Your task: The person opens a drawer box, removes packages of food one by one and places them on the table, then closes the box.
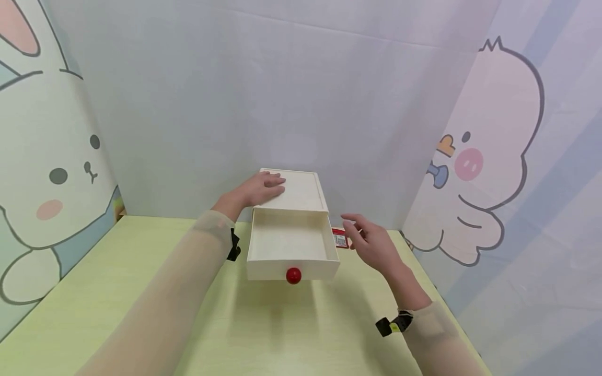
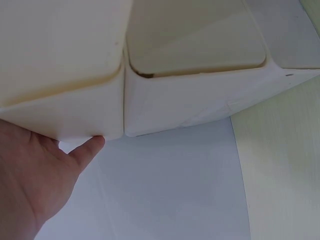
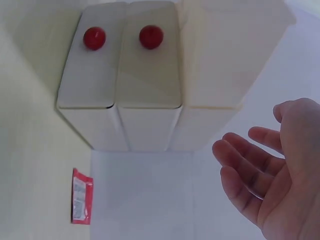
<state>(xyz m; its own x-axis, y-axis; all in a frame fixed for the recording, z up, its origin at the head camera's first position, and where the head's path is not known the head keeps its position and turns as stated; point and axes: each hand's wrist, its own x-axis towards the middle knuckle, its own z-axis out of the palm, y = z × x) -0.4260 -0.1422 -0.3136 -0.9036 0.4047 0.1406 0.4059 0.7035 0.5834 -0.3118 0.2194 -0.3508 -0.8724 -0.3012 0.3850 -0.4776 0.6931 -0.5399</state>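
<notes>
A white drawer cabinet (image 1: 303, 188) stands on the table, its top drawer (image 1: 268, 270) pulled out towards me. Nothing lies in the visible inside of that drawer, and a round red knob (image 1: 293, 275) sits on its front. My left hand (image 1: 257, 189) rests on the left part of the cabinet's top with its fingers extended. In the left wrist view, a fingertip (image 2: 95, 145) touches the white side wall. To the right of the drawer my right hand (image 1: 373, 245) hovers, holding nothing, its fingers loosely bent. Two lower drawers (image 3: 147, 82) with red knobs are closed in the right wrist view.
A small red and white packet (image 3: 81, 197) lies on the table right of the cabinet, partly hidden by the right hand in the head view. Behind the pale green table (image 1: 155, 261) hangs a plain curtain (image 1: 282, 94), with cartoon-printed cloth at both sides.
</notes>
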